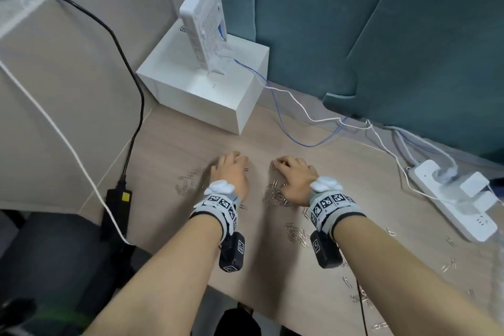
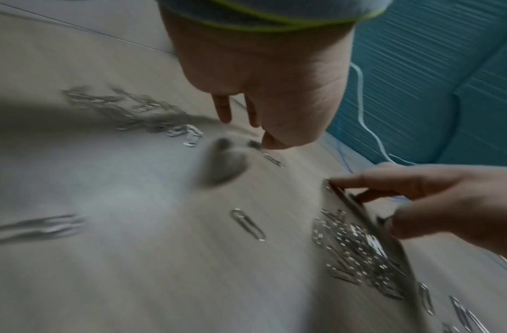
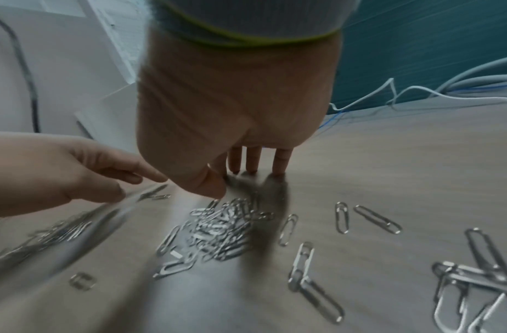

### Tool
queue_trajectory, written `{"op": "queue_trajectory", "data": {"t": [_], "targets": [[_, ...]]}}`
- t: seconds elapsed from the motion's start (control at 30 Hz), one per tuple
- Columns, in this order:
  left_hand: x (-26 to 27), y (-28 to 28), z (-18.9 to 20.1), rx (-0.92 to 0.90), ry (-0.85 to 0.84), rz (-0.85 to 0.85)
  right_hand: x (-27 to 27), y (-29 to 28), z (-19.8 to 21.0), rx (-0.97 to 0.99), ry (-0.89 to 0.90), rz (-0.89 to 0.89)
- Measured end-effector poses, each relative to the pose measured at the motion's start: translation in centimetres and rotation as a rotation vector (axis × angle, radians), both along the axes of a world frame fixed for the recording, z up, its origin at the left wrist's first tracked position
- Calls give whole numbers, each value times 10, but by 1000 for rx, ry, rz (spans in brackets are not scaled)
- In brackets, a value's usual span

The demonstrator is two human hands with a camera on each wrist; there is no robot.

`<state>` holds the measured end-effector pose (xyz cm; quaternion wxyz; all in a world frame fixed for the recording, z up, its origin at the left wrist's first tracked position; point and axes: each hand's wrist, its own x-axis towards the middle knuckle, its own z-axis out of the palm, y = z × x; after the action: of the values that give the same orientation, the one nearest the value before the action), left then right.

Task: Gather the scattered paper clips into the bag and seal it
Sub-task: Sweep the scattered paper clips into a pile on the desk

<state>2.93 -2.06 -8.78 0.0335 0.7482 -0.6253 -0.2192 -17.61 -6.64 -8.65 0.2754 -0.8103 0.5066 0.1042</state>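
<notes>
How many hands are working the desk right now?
2. The left hand reaches beside a scatter of paper clips; the right hand rests fingertips on the desk over the main pile.

Light wood-grain desk (image 1: 341, 172). Silver paper clips (image 1: 275, 196) lie scattered on it: one dense pile near the middle, a looser group (image 1: 188, 181) to its left, another cluster (image 1: 297, 234) nearer the front edge, and singles trailing off toward the front right (image 1: 448, 264). A white box (image 1: 207, 90) sits at the back left corner. A white power strip (image 1: 452, 199) lies at the right with plugs in it. White and blue cables (image 1: 300, 128) run loose across the back of the desk from the box toward the strip.
</notes>
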Motion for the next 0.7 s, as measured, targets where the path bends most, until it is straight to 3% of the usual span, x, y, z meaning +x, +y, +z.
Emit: {"op": "queue_trajectory", "data": {"t": [0.1,0.3,0.5,0.6,0.7], "targets": [[17,14,-4,87,10,41,10,10,2,50,-21,8],[11,39,-10,74,97,-139,23,22,-1,99,-131,27],[64,54,0,54,-59,259,45,18,1,10,-18,105],[84,69,1,111,-34,283,55,22,2,64,49,174],[70,77,0,87,7,274,54,31,4,79,81,189]]}}
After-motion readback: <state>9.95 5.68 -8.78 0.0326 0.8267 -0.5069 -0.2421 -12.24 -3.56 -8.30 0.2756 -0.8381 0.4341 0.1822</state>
